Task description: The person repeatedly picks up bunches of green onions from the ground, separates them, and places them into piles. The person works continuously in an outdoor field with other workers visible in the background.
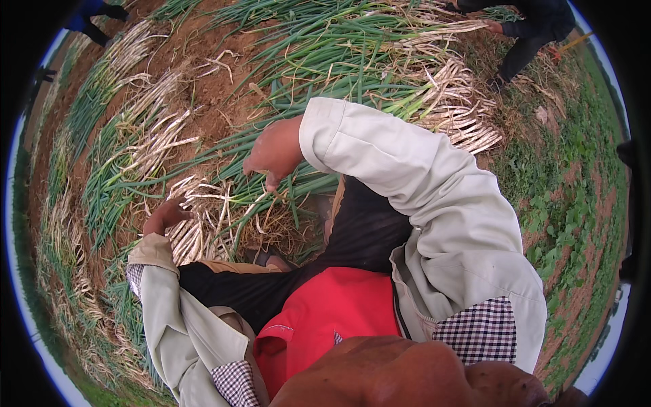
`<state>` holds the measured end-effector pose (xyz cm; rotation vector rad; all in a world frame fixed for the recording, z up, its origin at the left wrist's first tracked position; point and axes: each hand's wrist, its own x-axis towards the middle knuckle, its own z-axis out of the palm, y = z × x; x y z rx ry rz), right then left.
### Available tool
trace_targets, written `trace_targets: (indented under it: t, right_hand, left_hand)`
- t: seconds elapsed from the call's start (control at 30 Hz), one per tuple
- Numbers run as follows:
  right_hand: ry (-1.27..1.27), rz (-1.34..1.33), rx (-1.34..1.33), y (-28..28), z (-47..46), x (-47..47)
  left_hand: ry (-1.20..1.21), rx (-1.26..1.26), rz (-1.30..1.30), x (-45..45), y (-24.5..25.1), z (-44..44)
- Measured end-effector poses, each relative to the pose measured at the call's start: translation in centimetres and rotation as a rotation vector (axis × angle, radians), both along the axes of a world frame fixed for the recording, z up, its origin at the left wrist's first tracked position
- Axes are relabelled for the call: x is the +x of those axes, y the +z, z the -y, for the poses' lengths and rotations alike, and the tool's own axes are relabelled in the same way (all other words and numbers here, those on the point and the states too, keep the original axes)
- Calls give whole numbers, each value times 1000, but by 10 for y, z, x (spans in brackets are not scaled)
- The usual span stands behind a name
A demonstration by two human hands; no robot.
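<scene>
My left hand (167, 215) is low over a pile of white spring onion stalks (201, 239) on my left, its thumb and fingers apart and no stalk visible between them. Farther out and to the right, my right hand (274, 150) hangs above the long green leaves (315, 180) of the same kind of onions. Its fingers bend downward, and a thin dry leaf lies just below the fingertips. Whether they pinch anything is hidden by the back of the hand. Roots and dry skins (277, 224) lie tangled between the white pile and my legs.
Rows of pulled spring onions (109, 188) cover the brown soil (218, 91) to the left. A larger heap (452, 112) lies ahead on the right. Another person (529, 30) bends over it, a hand at the stalks. Low green plants (564, 229) grow at right.
</scene>
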<state>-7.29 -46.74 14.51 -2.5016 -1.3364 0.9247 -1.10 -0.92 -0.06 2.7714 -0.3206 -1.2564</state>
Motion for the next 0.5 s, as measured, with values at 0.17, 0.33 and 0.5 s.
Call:
trace_targets:
  t: [0.17, 0.33, 0.5]
  right_hand:
    - [2, 2, 3, 0, 0, 0]
    - [5, 20, -5, 0, 0, -2]
    - [-1, 3, -1, 1, 1, -2]
  left_hand:
    - [10, -14, 9, -1, 1, 0]
    - [7, 6, 6, 0, 2, 2]
    - [28, 8, -4, -1, 4, 3]
